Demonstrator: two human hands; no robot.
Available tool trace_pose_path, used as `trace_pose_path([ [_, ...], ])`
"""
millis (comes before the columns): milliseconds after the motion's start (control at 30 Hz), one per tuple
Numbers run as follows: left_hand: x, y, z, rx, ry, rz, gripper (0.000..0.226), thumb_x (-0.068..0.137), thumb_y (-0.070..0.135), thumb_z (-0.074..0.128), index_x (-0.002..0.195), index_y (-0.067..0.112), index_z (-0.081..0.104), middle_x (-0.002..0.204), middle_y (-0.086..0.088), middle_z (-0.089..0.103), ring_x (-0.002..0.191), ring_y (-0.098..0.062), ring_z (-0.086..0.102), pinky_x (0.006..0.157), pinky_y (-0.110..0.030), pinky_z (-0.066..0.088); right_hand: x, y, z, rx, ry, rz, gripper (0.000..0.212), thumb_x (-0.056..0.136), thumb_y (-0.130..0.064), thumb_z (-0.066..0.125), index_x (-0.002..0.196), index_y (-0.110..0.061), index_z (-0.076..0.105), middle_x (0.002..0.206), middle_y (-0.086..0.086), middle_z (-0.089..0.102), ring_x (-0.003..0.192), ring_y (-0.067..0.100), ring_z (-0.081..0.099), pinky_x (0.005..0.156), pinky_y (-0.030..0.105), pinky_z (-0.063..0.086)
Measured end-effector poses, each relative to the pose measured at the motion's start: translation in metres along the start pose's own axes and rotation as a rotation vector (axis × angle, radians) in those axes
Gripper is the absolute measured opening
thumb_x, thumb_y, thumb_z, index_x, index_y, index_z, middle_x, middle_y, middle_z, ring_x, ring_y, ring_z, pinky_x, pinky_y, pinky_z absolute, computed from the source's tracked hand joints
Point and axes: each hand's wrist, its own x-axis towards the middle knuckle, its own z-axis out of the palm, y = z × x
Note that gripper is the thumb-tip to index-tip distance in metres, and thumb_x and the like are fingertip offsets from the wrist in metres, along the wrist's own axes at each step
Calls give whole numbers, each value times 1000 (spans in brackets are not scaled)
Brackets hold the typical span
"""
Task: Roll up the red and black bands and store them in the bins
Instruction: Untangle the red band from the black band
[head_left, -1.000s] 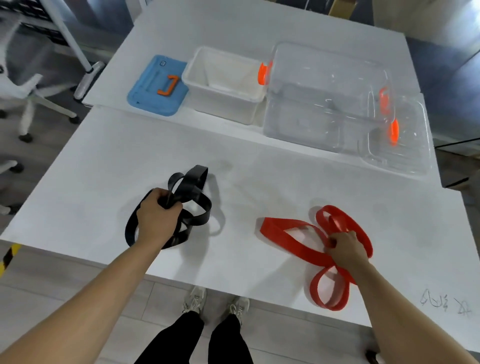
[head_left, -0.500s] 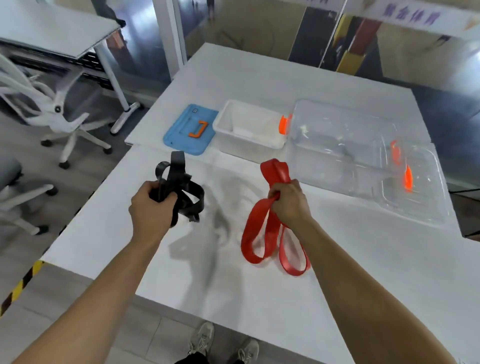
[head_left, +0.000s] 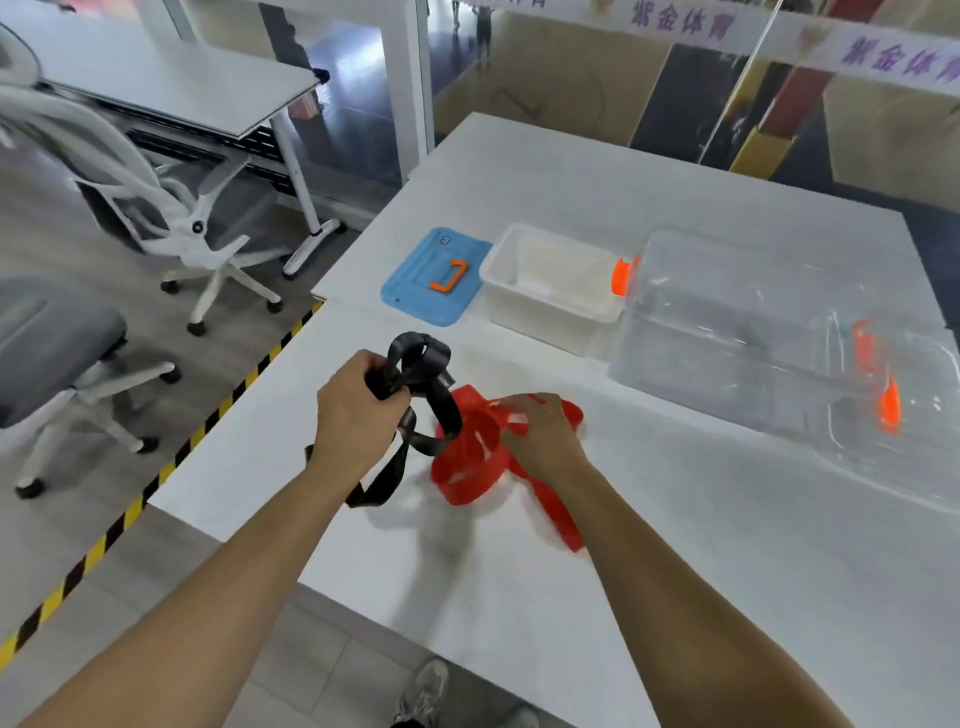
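Note:
My left hand (head_left: 358, 410) is shut on the black band (head_left: 423, 376), holding it bunched above the white table (head_left: 727, 545) with loops sticking up and a tail hanging down. Beside it, my right hand (head_left: 540, 431) grips the red band (head_left: 470, 457), which is crumpled into loops near the table surface; one red end trails back under my right forearm. The two bands touch or overlap between my hands. Beyond them stand a white open bin (head_left: 553, 288) and a clear bin (head_left: 737, 338) with orange latches.
A blue lid (head_left: 434, 278) with an orange handle lies left of the white bin. A clear lid (head_left: 904, 415) sits at the right. The table's left edge is close to my left hand; office chairs (head_left: 171, 208) and yellow-black floor tape are beyond it.
Both hands lifted the bands off the table and brought them together at the middle. The red band has dropped from a hanging strip to a crumpled bunch near the surface.

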Motion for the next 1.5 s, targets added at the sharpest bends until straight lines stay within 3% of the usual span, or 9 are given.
trace_pose_path([
  [100, -9, 3, 15, 13, -74, 4, 21, 78, 10, 68, 93, 23, 61, 81, 4, 70, 80, -21, 70, 72, -40, 58, -24, 13, -15, 188, 56, 34, 30, 94, -28, 65, 124, -30, 69, 117, -5, 67, 107, 18, 66, 91, 31, 52],
  [200, -26, 15, 40, 54, -156, 105, 28, 76, 11, 74, 101, 21, 65, 100, 3, 70, 94, -22, 66, 87, -40, 55, -56, 15, -37, 551, 71, 98, 20, 101, -34, 61, 116, -27, 71, 101, -3, 75, 86, 12, 74, 79, 34, 59],
  [367, -63, 57, 88, 58, -330, 286, 30, 73, 7, 76, 98, 18, 64, 93, 4, 65, 91, -19, 62, 79, -29, 49, -113, 25, -80, 1029, 58, 259, 35, 105, -51, 48, 118, -25, 67, 107, 12, 76, 99, 25, 77, 86, 47, 63],
  [733, -141, 151, 208, 33, -699, 644, 27, 76, 18, 73, 100, 19, 61, 99, 2, 66, 94, -21, 61, 76, -36, 54, -190, 117, -158, 1106, 498, 314, 25, 107, -34, 50, 123, -22, 66, 115, 4, 74, 105, 18, 74, 85, 41, 64],
  [967, -177, 163, 288, 272, -726, 1005, 42, 78, 16, 76, 116, 10, 56, 115, -9, 59, 108, -31, 49, 90, -42, 49, -200, 200, -162, 1174, 696, 452, 24, 101, -15, 46, 114, -7, 64, 108, 9, 71, 114, 30, 69, 100, 45, 57],
  [1067, -180, 137, 313, 518, -937, 932, 75, 77, 43, 77, 140, 18, 45, 153, -10, 34, 142, -38, 27, 115, -51, 34, -193, 236, -139, 964, 655, 660, 40, 102, -25, 47, 141, -17, 56, 131, 6, 64, 131, 31, 58, 108, 45, 47],
  [1167, -180, 99, 321, 689, -1082, 842, 80, 88, 49, 66, 155, 31, 26, 169, -7, 0, 155, -33, 1, 120, -55, 23, -192, 260, -110, 798, 577, 866, 61, 105, -30, 46, 161, -14, 27, 158, 12, 44, 144, 33, 42, 115, 43, 36],
  [1400, -141, 23, 290, 860, -952, 747, 60, 96, 40, 54, 152, 26, 35, 165, -6, 22, 151, -32, 19, 117, -48, 27, -186, 275, -64, 682, 443, 793, 61, 100, -29, 55, 158, -23, 35, 112, 1, 58, 104, 22, 58, 88, 33, 45],
  [1500, -113, -13, 269, 981, -860, 682, 66, 93, 32, 56, 154, 28, 32, 166, -6, 22, 152, -35, 19, 119, -48, 23, -182, 275, -56, 633, 426, 786, 61, 99, -27, 56, 157, -24, 37, 133, 4, 61, 115, 26, 60, 90, 33, 46],
])
